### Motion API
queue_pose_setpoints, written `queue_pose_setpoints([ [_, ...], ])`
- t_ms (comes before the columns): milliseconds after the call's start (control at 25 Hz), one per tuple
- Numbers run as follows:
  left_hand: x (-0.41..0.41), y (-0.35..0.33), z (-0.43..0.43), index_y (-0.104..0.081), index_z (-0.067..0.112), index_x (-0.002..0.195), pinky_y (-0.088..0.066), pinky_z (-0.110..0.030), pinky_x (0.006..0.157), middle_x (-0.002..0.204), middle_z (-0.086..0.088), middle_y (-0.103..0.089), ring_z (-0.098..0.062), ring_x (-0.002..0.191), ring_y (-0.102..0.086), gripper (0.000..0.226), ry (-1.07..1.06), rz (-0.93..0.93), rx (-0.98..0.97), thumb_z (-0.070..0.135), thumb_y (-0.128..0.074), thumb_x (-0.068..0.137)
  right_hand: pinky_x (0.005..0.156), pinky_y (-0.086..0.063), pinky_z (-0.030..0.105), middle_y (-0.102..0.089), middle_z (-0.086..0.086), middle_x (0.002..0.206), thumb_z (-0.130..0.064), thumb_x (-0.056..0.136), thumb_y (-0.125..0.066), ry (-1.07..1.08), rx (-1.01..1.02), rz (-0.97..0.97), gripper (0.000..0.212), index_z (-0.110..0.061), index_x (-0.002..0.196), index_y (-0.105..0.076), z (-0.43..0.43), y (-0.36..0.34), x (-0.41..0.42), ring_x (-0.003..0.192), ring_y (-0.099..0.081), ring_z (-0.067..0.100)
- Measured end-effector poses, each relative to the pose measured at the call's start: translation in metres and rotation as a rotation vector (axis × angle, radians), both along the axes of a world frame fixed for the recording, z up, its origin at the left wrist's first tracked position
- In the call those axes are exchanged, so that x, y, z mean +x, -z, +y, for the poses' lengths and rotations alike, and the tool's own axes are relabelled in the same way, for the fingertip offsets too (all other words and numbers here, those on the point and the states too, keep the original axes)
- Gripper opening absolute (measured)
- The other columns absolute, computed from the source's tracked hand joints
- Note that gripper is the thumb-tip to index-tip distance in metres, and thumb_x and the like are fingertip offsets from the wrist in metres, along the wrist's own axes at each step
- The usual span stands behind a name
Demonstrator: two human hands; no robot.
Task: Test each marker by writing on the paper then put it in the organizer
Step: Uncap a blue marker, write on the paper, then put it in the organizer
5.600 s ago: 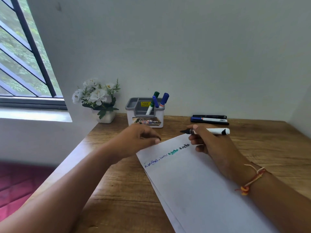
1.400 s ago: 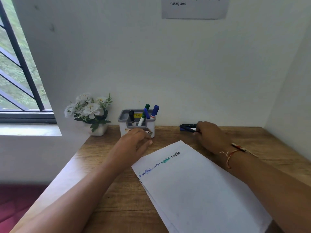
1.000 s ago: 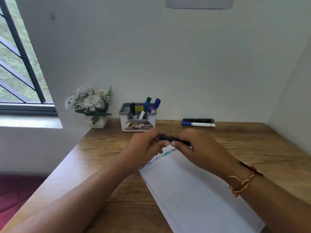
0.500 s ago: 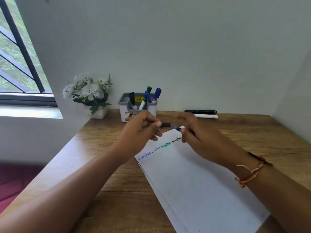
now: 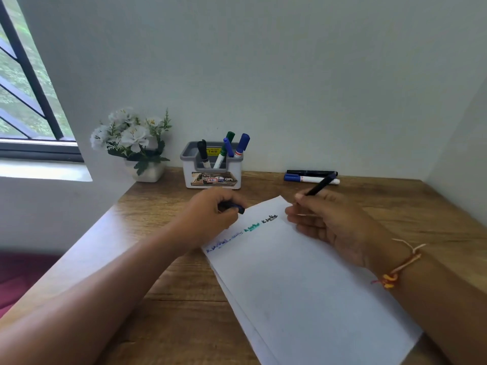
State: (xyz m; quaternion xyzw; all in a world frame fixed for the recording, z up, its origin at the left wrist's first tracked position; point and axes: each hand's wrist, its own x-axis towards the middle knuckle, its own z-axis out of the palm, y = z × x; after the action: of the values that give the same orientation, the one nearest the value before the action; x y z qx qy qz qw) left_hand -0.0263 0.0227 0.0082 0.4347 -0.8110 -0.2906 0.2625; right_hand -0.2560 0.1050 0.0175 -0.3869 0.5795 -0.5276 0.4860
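- Right hand (image 5: 332,225) pinches a dark uncapped marker (image 5: 320,184) in a writing grip. The tip end is down at the far right corner of the paper (image 5: 303,291). The tip is hidden by the fingers, so I can't tell if it touches.
- Left hand (image 5: 208,217) is curled round a dark blue cap (image 5: 235,207) and rests at the paper's far left edge.
- The paper is white stacked sheets lying angled on the wooden desk (image 5: 171,312). Short scribbles in blue, green and black run along its far edge.
- Grey-and-white organizer (image 5: 188,167) stands by the wall, beyond the left hand. It holds four tilted markers:
  - black-capped marker (image 5: 202,150) in the left section
  - green-capped marker (image 5: 229,136) on the right
  - two blue-capped markers (image 5: 243,143) with it on the right
- Two more lie flat, side by side, right of the organizer: black marker (image 5: 305,172) and white marker with blue cap (image 5: 312,179).
- White flower pot (image 5: 146,171) stands left of the organizer.
- Thread bracelet (image 5: 400,268) is on the right wrist.
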Motion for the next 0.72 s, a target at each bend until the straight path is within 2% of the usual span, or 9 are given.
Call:
queue_pose_setpoints([
  [80, 0.002, 0.002, -0.001, -0.07, 0.038, 0.104, -0.055, -0.026, 0.089, 0.104, 0.024, -0.065, 0.001, 0.096, -0.061, 0.026, 0.044, -0.101, 0.003, 0.017, -0.059, 0.094, 0.091, -0.059, 0.038, -0.081, 0.006, 0.098, -0.029, 0.098, -0.061, -0.019, 0.012, 0.045, 0.016, -0.018, 0.104, -0.072, -0.001, 0.004, 0.01, 0.096, -0.077, 0.021],
  [200, 0.004, 0.008, -0.005, -0.067, 0.041, 0.106, -0.054, -0.028, 0.094, 0.112, 0.021, -0.065, -0.001, 0.103, -0.06, 0.024, 0.154, -0.218, -0.045, 0.021, -0.063, 0.094, 0.086, -0.062, 0.038, -0.08, 0.002, 0.097, -0.037, 0.102, -0.054, -0.009, -0.018, 0.189, 0.026, -0.021, 0.107, -0.075, -0.001, 0.007, 0.017, 0.093, -0.077, 0.018],
  [320, 0.002, 0.01, -0.008, -0.068, 0.038, 0.118, -0.049, -0.025, 0.099, 0.121, 0.019, -0.065, -0.001, 0.111, -0.058, 0.028, 0.192, -0.256, -0.091, 0.021, -0.063, 0.095, 0.07, -0.063, 0.03, -0.079, 0.007, 0.089, -0.036, 0.099, -0.06, 0.05, -0.076, 0.277, 0.028, -0.017, 0.097, -0.08, -0.003, 0.009, 0.016, 0.081, -0.078, 0.018],
  [440, 0.0, 0.014, -0.01, -0.068, 0.037, 0.122, -0.048, -0.026, 0.1, 0.124, 0.017, -0.066, -0.001, 0.113, -0.057, 0.029, 0.229, -0.28, -0.142, 0.025, -0.063, 0.096, 0.061, -0.061, 0.023, -0.08, 0.009, 0.085, -0.03, 0.093, -0.07, 0.027, -0.092, 0.372, 0.019, -0.015, 0.09, -0.08, -0.008, 0.01, 0.016, 0.072, -0.077, 0.014],
  [600, -0.001, 0.019, -0.014, -0.066, 0.04, 0.125, -0.047, -0.029, 0.102, 0.126, 0.016, -0.064, -0.003, 0.115, -0.056, 0.03, 0.246, -0.296, -0.137, 0.036, -0.062, 0.096, 0.077, -0.063, 0.038, -0.08, 0.007, 0.079, -0.016, 0.086, -0.074, 0.041, -0.108, 0.451, 0.008, -0.018, 0.085, -0.081, -0.014, 0.013, 0.013, 0.081, -0.077, 0.026],
  [720, -0.004, 0.02, -0.015, -0.062, 0.042, 0.13, -0.045, -0.029, 0.103, 0.13, 0.013, -0.06, -0.006, 0.118, -0.053, 0.034, 0.246, -0.339, -0.138, 0.034, -0.06, 0.097, 0.075, -0.062, 0.04, -0.079, 0.004, 0.075, -0.014, 0.08, -0.074, 0.057, -0.126, 0.528, 0.011, -0.022, 0.08, -0.081, -0.018, 0.012, 0.013, 0.079, -0.076, 0.025],
])
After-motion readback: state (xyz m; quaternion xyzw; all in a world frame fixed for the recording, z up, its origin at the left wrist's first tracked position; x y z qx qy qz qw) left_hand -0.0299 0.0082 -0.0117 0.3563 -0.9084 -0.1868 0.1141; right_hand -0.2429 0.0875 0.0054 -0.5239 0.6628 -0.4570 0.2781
